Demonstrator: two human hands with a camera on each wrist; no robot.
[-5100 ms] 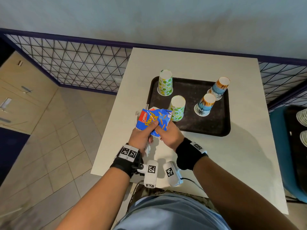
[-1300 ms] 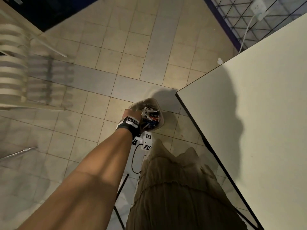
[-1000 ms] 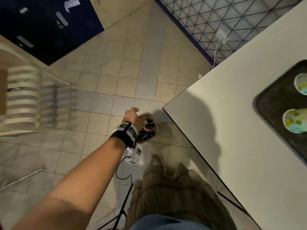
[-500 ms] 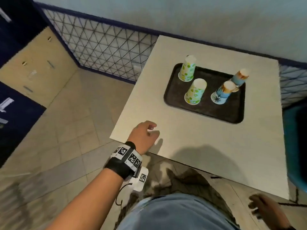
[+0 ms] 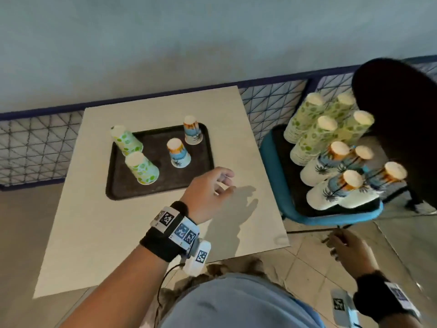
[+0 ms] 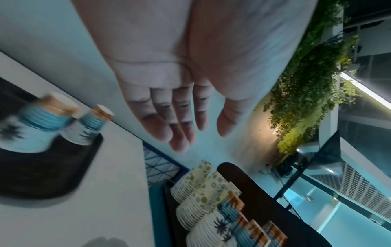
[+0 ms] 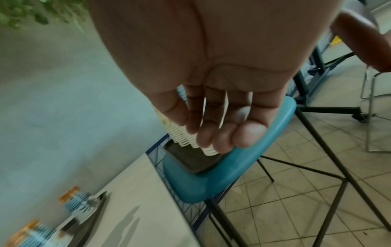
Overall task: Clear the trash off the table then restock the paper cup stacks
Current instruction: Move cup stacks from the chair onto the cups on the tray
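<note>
A black tray (image 5: pixel 132 188) lies on the white table (image 5: pixel 94 233) and carries upside-down paper cups. Two green-dotted cups (image 5: pixel 142 168) stand at its left and two blue palm-print cups (image 5: pixel 178 156) at its right. My left hand (image 5: pixel 224 183) hovers empty over the table just right of the tray, with its fingers relaxed (image 6: pixel 196 130). My right hand (image 5: pixel 340 245) hangs empty over the floor, right of the table's front corner. In the right wrist view the right hand's (image 7: pixel 211 127) fingers are loosely extended. No trash shows on the table.
A blue chair (image 5: pixel 274 166) stands right of the table, its dark backrest (image 5: pixel 397 129) at the far right. It bears a black tray with tall stacks of green-dotted cups (image 5: pixel 314 129) and palm-print cups (image 5: pixel 335 176). A mesh fence and a wall run behind the table.
My left hand has left the floor bin empty and moved up and rightward over the table. The view has swung from the floor to the table and chair. My right hand is now in view.
</note>
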